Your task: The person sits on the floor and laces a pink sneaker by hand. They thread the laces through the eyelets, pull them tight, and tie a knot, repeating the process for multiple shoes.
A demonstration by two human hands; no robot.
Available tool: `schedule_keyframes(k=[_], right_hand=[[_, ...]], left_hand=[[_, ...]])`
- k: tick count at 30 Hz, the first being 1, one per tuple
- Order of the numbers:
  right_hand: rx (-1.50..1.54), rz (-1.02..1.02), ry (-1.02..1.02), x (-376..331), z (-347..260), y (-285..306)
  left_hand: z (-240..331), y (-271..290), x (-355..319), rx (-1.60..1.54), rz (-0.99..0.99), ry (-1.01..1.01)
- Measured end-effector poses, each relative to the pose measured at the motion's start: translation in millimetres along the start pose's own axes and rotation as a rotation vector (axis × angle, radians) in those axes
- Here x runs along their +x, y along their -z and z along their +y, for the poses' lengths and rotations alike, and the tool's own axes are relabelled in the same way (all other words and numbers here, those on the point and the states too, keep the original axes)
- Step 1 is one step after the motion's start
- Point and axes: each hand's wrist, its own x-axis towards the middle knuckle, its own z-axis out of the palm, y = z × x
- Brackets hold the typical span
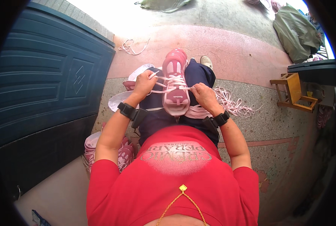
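Note:
A pink sneaker [176,98] rests on my lap with its toe pointing away from me. White shoelaces [174,80] cross over its tongue through the eyelets. On the left side of the shoe, my left hand [143,83] is closed on a lace, whose pale end sticks up past the fingers. To the right, my right hand [204,95] pinches another stretch of lace drawn out sideways from the shoe. Both laces look taut between the hands and the sneaker.
Pale pink laces [234,103] lie heaped at my right. More pink sneakers [126,153] stand at lower left, near a dark blue door [47,71]. One loose lace [132,47] is on the floor ahead. A small wooden stool [294,90] and a grey-green sack [296,34] are at right.

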Motion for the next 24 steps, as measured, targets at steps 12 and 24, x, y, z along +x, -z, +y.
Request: schedule_keyframes(k=[12, 24], right_hand=[[-0.113, 0.246, 0.249, -19.7, 12.7, -6.8], [-0.07, 0.228, 0.194, -19.0, 18.6, -17.7]], left_hand=[[6.9, 10.2, 6.3, -1.004, -0.401, 0.469], [3.7, 11.2, 0.4, -0.505, -0.182, 0.321]])
